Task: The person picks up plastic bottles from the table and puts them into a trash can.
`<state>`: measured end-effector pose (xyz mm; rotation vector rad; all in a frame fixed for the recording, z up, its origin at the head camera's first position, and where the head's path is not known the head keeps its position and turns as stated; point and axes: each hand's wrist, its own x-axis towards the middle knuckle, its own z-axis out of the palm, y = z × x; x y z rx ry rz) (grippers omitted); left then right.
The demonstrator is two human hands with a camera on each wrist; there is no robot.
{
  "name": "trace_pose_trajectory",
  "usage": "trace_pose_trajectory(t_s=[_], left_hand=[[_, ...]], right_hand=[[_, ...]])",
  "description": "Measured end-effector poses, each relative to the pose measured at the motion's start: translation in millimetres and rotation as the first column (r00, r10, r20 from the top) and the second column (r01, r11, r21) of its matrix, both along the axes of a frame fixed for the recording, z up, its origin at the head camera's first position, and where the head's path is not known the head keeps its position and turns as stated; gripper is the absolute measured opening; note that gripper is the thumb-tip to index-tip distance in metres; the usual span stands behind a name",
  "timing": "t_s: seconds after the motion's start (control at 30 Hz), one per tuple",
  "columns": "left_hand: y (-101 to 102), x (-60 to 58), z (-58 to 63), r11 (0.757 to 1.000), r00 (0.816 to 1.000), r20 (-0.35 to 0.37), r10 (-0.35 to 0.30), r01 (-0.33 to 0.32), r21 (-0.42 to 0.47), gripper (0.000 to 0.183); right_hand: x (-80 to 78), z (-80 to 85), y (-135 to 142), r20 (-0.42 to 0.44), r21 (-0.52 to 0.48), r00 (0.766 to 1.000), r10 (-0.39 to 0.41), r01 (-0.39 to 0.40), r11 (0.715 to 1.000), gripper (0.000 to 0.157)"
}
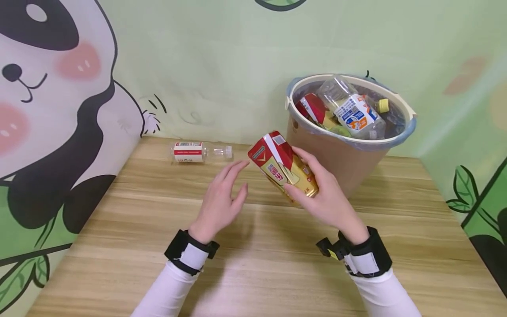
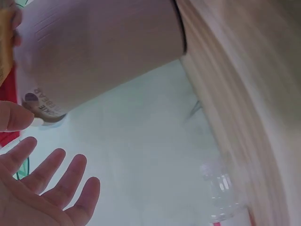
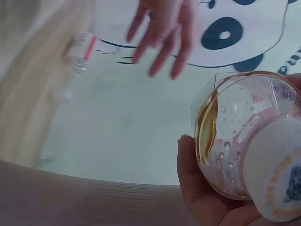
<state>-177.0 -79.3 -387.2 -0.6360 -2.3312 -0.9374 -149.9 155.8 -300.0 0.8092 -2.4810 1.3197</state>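
My right hand (image 1: 330, 200) grips a red-and-gold drink bottle (image 1: 283, 165), tilted above the table in front of the bin. The right wrist view shows the bottle's clear round end (image 3: 228, 146), with droplets inside and a white disc (image 3: 282, 176) bearing a QR code. To the left of it my left hand (image 1: 219, 198) hovers with spread, loosely bent fingers, holding nothing; its fingertips come close to the bottle's red end. Behind that hand a clear plastic bottle (image 1: 189, 152) with a red-and-white label lies on its side, capped end to the right.
A brown bin (image 1: 328, 149) with a pale rim and a bag liner stands at the back right. It is filled with several bottles, including a big clear bottle (image 1: 352, 112) at the top and another red package (image 1: 313, 108). A panda-printed backdrop (image 1: 206, 66) borders the wooden table (image 1: 277, 273).
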Motion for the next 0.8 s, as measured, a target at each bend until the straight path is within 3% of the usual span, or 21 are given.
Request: trace_pose_trajectory(t_s=[0.13,0.27,0.47,0.6,0.8], left_hand=[[2.3,-0.3,9.0,1.0,1.0,-0.02,-0.015,0.015,0.008,0.049],[5.9,-0.8,16.3,1.0,0.999,-0.039,-0.03,0.03,0.007,0.05],[11.1,0.3,22.5,0.999,0.998,-0.037,-0.044,0.044,0.008,0.051],[13.0,0.1,22.8,0.999,0.998,-0.037,-0.046,0.046,0.007,0.048],[14.1,-0.9,21.4,0.999,0.998,-0.041,-0.053,0.054,0.01,0.047]], right_hand=[[-14.0,15.4,5.8,-0.11,-0.013,0.994,-0.008,0.007,1.0,0.072],[-21.3,50.7,5.6,-0.168,-0.054,0.984,-0.058,0.05,0.997,0.073],[-45.1,92.1,10.3,-0.215,-0.039,0.956,-0.198,0.194,0.98,0.069],[-62.5,107.2,13.9,-0.218,-0.015,0.937,-0.274,0.278,0.961,0.069],[-83.5,115.0,16.5,-0.201,-0.039,0.907,-0.37,0.37,0.928,0.07]])
